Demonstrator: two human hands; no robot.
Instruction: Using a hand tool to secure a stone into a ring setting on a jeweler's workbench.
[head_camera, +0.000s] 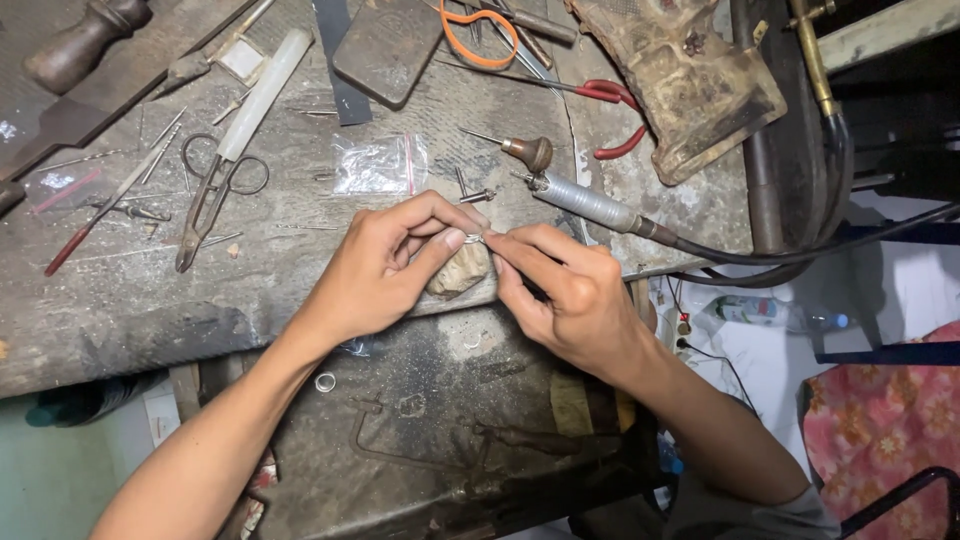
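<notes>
Both hands meet at the front edge of the workbench (120, 300), over the worn bench peg (458, 272). The left hand (385, 265) and the right hand (560, 290) each pinch one small silvery piece (474, 239) between thumb and forefinger; its shape is too small to make out. Just beyond the peg lie a rotary handpiece (590, 205) and a clear plastic bag (380, 165); metal shears (212, 195) lie well left. Below the peg a dark tray (430, 400) holds a small ring (325, 381). The forearms run off the bottom.
</notes>
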